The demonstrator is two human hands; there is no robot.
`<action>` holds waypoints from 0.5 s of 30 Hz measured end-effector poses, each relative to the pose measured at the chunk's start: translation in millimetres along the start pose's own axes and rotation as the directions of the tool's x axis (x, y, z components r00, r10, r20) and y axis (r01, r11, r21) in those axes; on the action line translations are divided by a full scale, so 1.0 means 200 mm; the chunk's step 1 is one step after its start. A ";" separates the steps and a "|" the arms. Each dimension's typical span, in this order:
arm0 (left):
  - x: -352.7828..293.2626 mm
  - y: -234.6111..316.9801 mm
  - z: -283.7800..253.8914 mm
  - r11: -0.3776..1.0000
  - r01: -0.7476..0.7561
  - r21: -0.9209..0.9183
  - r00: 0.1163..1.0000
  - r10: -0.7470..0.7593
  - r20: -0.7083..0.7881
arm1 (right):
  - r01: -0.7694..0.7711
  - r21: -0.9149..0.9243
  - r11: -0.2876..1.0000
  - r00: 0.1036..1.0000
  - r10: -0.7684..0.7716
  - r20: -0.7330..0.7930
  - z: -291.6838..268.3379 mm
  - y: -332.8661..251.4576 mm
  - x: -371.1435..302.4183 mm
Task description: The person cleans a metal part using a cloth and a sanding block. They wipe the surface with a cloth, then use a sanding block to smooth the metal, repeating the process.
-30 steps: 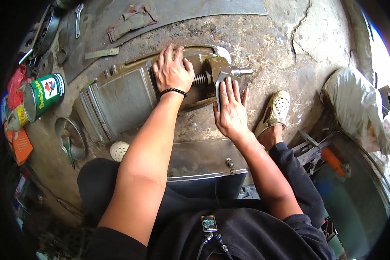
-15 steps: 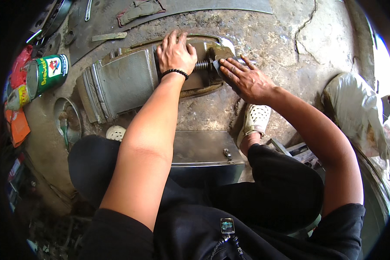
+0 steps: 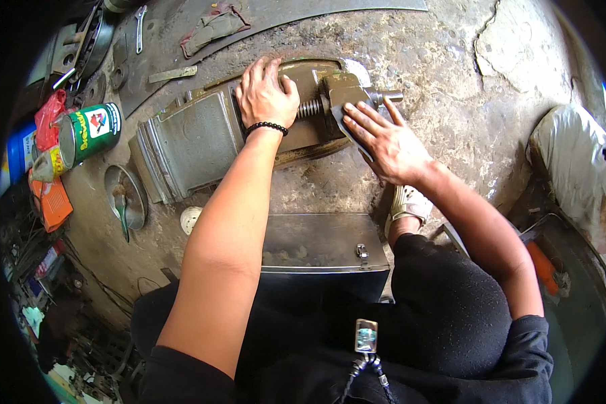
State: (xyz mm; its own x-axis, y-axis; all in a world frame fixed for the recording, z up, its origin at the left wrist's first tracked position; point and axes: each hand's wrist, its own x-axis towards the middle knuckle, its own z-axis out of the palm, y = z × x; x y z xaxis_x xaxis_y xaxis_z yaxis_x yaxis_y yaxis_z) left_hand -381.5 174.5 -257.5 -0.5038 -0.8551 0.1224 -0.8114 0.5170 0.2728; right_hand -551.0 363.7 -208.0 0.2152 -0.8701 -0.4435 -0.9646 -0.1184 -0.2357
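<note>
A large grey-brown bench vise lies on the floor in front of me, its threaded screw exposed. My left hand rests over its middle, fingers stretched and slightly spread, holding nothing loose. At the right end stands the vise's end block, with the screw's round tip sticking out. My right hand lies with long fingers against the block's near side. Under those fingers shows a dark grey sheet, which looks like sandpaper; most of it is hidden.
A lidded metal box stands between my legs. On the left are a green can, a metal bowl with a brush, and an orange object. A wrench and a cloth lie beyond; a white-covered bundle stands right.
My right hand has slid nearer and down the end block with the grey sheet, uncovering the block's top and the screw tip. My left hand stays on the vise. The view has shifted slightly.
</note>
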 end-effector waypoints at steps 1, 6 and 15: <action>0.00 0.00 0.00 1.000 0.010 0.004 1.000 -0.010 0.021 | 0.026 -0.042 0.999 0.994 -0.030 -0.105 -0.03 0.00 0.01; -0.01 0.00 0.00 1.000 0.027 0.003 0.999 -0.027 -0.025 | 0.045 0.042 0.998 0.978 -0.035 -0.208 -0.08 0.00 -0.01; 0.00 0.01 -0.01 1.000 0.018 0.016 0.999 -0.019 0.036 | 0.061 0.080 0.995 0.970 -0.040 -0.239 -0.04 0.03 0.02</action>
State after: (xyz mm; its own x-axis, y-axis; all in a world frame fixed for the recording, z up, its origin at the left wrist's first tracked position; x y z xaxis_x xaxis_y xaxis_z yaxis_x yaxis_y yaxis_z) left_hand -382.8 175.1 -255.9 -0.4987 -0.8628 0.0827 -0.8250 0.5018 0.2600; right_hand -556.1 355.5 -205.4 0.2110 -0.9538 -0.2138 -0.9344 -0.1326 -0.3307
